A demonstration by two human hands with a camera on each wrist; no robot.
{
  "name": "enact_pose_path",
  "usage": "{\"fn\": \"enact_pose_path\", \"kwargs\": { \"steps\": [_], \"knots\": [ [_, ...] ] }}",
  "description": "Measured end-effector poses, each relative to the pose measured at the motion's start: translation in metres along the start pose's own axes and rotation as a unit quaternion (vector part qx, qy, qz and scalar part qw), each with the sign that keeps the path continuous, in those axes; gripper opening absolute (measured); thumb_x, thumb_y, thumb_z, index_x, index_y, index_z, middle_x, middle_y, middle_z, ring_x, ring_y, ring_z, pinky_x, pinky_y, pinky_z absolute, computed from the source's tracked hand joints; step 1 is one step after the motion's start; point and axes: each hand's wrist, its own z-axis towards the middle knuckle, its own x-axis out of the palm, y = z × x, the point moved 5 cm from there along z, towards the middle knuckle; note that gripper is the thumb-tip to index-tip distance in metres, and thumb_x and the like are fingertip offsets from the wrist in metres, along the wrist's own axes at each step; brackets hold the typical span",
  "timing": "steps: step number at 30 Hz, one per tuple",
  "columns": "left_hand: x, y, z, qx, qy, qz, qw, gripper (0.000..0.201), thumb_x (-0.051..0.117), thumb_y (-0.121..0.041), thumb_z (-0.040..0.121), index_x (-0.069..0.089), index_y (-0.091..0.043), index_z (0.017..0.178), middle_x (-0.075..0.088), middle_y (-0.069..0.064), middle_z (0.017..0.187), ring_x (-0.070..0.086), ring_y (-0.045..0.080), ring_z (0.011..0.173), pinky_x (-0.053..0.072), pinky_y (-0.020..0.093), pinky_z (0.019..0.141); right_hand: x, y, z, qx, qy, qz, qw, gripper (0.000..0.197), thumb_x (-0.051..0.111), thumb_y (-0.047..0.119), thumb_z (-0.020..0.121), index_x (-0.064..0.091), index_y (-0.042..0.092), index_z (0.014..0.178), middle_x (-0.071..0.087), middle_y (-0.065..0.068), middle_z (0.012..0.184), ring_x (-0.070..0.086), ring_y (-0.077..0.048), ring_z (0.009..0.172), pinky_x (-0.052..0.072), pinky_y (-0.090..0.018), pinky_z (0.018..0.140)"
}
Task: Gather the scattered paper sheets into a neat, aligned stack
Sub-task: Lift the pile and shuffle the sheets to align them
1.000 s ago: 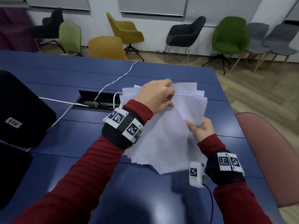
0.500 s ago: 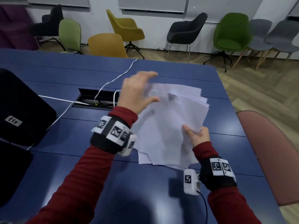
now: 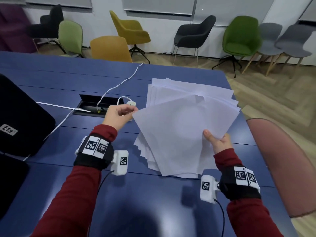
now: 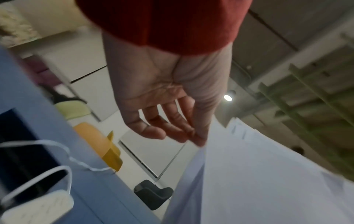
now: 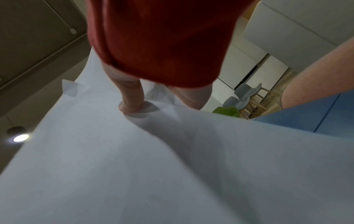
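Observation:
A fanned pile of white paper sheets (image 3: 179, 134) lies askew on the blue table (image 3: 51, 82), right of centre, its corners sticking out at different angles. My left hand (image 3: 126, 113) pinches the left corner of the top sheet, thumb above and fingers curled below; in the left wrist view the fingertips (image 4: 199, 141) meet the paper (image 4: 258, 174) at its edge. My right hand (image 3: 217, 142) grips the pile's near right edge, thumb pressed on top (image 5: 132, 104) of the sheets (image 5: 172, 166), fingers hidden underneath.
A black case (image 3: 20, 117) lies at the left. An open cable well (image 3: 95, 105) with a white cable (image 3: 119, 84) and a white adapter (image 3: 130, 103) sits just beyond my left hand. A pink chair back (image 3: 282, 159) stands at the table's right edge.
My left hand has come off the top of the pile, swung left and taken the top sheet's left corner. The right hand kept its grip on the right edge.

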Motion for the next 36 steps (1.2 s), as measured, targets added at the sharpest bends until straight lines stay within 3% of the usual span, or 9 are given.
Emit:
{"fn": "enact_pose_path", "kwargs": {
  "steps": [4, 9, 12, 15, 17, 21, 23, 30, 36],
  "knots": [
    [0.007, -0.008, 0.013, 0.017, -0.003, 0.014, 1.0, 0.022, 0.063, -0.001, 0.082, 0.066, -0.022, 0.075, 0.064, 0.002, 0.077, 0.056, 0.018, 0.075, 0.046, 0.027, 0.07, 0.003, -0.002, 0.001, 0.014, 0.004, -0.002, 1.0, 0.023, 0.061, -0.001, 0.085, 0.063, 0.021, 0.076, 0.068, 0.028, 0.056, 0.063, 0.013, 0.057, 0.047, -0.001, 0.06],
    [0.019, 0.025, 0.022, -0.092, 0.108, 0.02, 0.99, 0.051, 0.055, 0.009, 0.085, 0.046, -0.008, 0.132, 0.057, 0.013, 0.124, 0.056, 0.022, 0.103, 0.05, 0.033, 0.086, 0.003, 0.01, -0.003, 0.025, -0.003, 0.015, 1.0, 0.027, 0.058, -0.004, 0.085, 0.055, 0.02, 0.073, 0.066, 0.011, 0.069, 0.061, -0.002, 0.065, 0.045, 0.001, 0.055],
    [0.03, 0.034, 0.024, -0.111, 0.088, 0.022, 0.99, 0.06, 0.054, 0.009, 0.086, 0.033, -0.005, 0.141, 0.05, 0.012, 0.126, 0.05, 0.019, 0.111, 0.047, 0.03, 0.086, -0.002, 0.012, -0.004, 0.033, -0.021, 0.044, 0.998, 0.03, 0.057, -0.005, 0.085, 0.048, 0.02, 0.072, 0.055, 0.005, 0.078, 0.052, -0.003, 0.07, 0.043, 0.003, 0.052],
    [0.047, 0.036, 0.028, -0.108, 0.088, 0.008, 0.99, 0.048, 0.052, -0.003, 0.091, 0.039, -0.003, 0.137, 0.055, 0.017, 0.125, 0.053, 0.023, 0.115, 0.045, 0.023, 0.091, -0.01, 0.006, -0.003, 0.053, -0.032, 0.048, 0.997, 0.025, 0.059, -0.002, 0.084, 0.048, 0.019, 0.078, 0.057, 0.002, 0.084, 0.054, -0.007, 0.075, 0.046, -0.006, 0.064],
    [0.058, 0.034, 0.03, -0.083, 0.098, 0.035, 0.991, 0.038, 0.051, -0.007, 0.092, 0.049, -0.005, 0.13, 0.062, 0.013, 0.118, 0.058, 0.022, 0.106, 0.05, 0.016, 0.079, -0.017, 0.0, -0.002, 0.078, -0.043, 0.047, 0.995, 0.023, 0.063, 0.002, 0.083, 0.047, 0.017, 0.088, 0.058, 0.0, 0.091, 0.056, -0.014, 0.084, 0.043, -0.022, 0.081],
    [0.069, 0.029, 0.028, -0.066, 0.09, -0.009, 0.994, 0.021, 0.052, -0.001, 0.09, 0.066, -0.016, 0.091, 0.065, 0.006, 0.088, 0.058, 0.02, 0.078, 0.051, 0.024, 0.073, -0.024, 0.0, -0.002, 0.088, -0.031, 0.047, 0.995, 0.046, 0.082, 0.022, 0.063, 0.055, 0.013, 0.099, 0.064, 0.005, 0.087, 0.062, -0.012, 0.081, 0.048, -0.028, 0.09],
    [0.065, 0.025, 0.024, -0.059, 0.088, -0.012, 0.994, 0.02, 0.057, -0.004, 0.088, 0.066, -0.021, 0.081, 0.068, -0.004, 0.073, 0.06, 0.012, 0.072, 0.049, 0.026, 0.077, -0.03, -0.001, -0.001, 0.095, -0.057, 0.048, 0.993, 0.042, 0.077, 0.014, 0.071, 0.052, 0.008, 0.104, 0.062, 0.001, 0.09, 0.059, -0.014, 0.083, 0.045, -0.033, 0.094],
    [0.051, -0.019, 0.006, 0.018, -0.01, -0.061, 0.998, 0.008, 0.062, 0.0, 0.084, 0.067, -0.006, 0.081, 0.067, -0.023, 0.053, 0.055, -0.009, 0.047, 0.041, 0.002, 0.052, -0.033, -0.008, 0.0, 0.094, -0.091, 0.038, 0.991, 0.032, 0.065, 0.005, 0.083, 0.044, 0.007, 0.107, 0.058, 0.0, 0.09, 0.055, -0.021, 0.095, 0.038, -0.029, 0.088],
    [0.042, -0.086, -0.003, 0.148, -0.017, -0.095, 0.984, 0.014, 0.066, -0.004, 0.081, 0.069, -0.017, 0.079, 0.073, -0.018, 0.071, 0.066, -0.002, 0.074, 0.052, 0.012, 0.075, -0.025, -0.003, -0.005, 0.089, -0.048, 0.02, 0.995, 0.027, 0.062, 0.001, 0.084, 0.044, 0.021, 0.079, 0.059, -0.001, 0.088, 0.056, -0.013, 0.082, 0.042, -0.023, 0.08]
  ]
}}
